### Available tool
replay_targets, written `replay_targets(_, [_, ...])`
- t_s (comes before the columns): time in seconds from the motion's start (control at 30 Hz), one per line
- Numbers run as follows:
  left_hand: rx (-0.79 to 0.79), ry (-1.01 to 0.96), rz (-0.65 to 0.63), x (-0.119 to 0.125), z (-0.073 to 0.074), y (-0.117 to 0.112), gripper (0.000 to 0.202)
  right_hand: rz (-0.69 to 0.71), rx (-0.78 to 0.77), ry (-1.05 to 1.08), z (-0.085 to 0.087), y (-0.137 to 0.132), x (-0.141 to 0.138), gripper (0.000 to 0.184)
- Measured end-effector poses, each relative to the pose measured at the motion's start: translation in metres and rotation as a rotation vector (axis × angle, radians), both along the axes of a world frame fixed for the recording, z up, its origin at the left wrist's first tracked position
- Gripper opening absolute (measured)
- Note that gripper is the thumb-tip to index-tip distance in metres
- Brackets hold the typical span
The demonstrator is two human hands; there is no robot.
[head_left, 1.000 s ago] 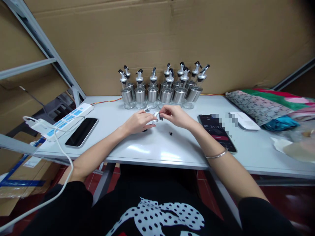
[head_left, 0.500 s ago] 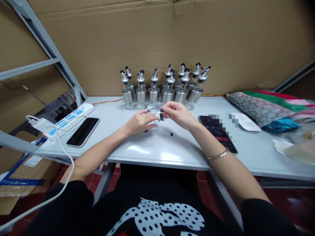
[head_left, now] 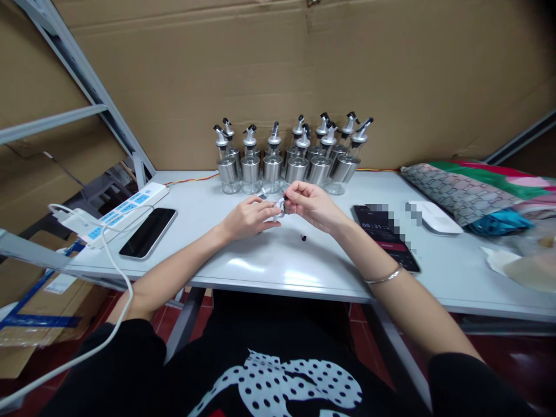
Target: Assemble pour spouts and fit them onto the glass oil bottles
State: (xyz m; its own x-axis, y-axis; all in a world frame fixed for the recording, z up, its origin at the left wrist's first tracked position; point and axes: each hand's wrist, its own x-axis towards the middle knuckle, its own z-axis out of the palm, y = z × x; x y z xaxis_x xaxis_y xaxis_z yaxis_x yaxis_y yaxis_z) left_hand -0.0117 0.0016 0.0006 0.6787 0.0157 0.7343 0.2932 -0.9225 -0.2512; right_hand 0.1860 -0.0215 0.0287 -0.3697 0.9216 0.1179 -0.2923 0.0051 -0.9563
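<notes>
My left hand (head_left: 247, 217) and my right hand (head_left: 310, 204) meet over the middle of the white table (head_left: 278, 260). Both pinch a small silver pourer spout (head_left: 278, 205) with a black tip between their fingertips. The left hand grips its body, and the right hand's fingers close on the black end. Just behind the hands stands a cluster of several steel-and-glass dispenser bottles (head_left: 295, 159) with spout caps. A tiny black part (head_left: 303, 237) lies loose on the table just right of my hands.
A black phone (head_left: 148, 231) and a white power strip (head_left: 115, 215) with a white cable lie at the left. A second phone (head_left: 386, 236) with a timer and a white mouse (head_left: 434, 217) sit at the right, beside folded fabric (head_left: 469, 185). Cardboard stands behind the table.
My right hand has shifted slightly up and left, closing in on the spout. The left hand has barely moved.
</notes>
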Motion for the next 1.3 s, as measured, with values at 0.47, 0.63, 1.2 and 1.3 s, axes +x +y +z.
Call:
replay_targets(0.47, [-0.059,-0.008,0.019,-0.0051,-0.0006,0.0031,0.027,0.111,-0.041,-0.002,0.003,-0.0035,0.0002,0.019])
replay_targets(0.63, [-0.105,0.028,0.018,-0.0051,-0.0036,0.0049,0.027,0.139,-0.079,0.01,0.003,-0.0028,0.0023,0.021])
replay_targets(1.2, [-0.098,0.05,-0.009,-0.0033,-0.0068,0.0044,0.027,0.246,-0.12,-0.048,0.0017,-0.0021,0.0052,0.021])
replay_targets(1.3, [-0.104,0.048,-0.005,-0.0025,-0.0071,0.004,0.026,0.246,-0.122,-0.055,0.0015,-0.0022,0.0057,0.021])
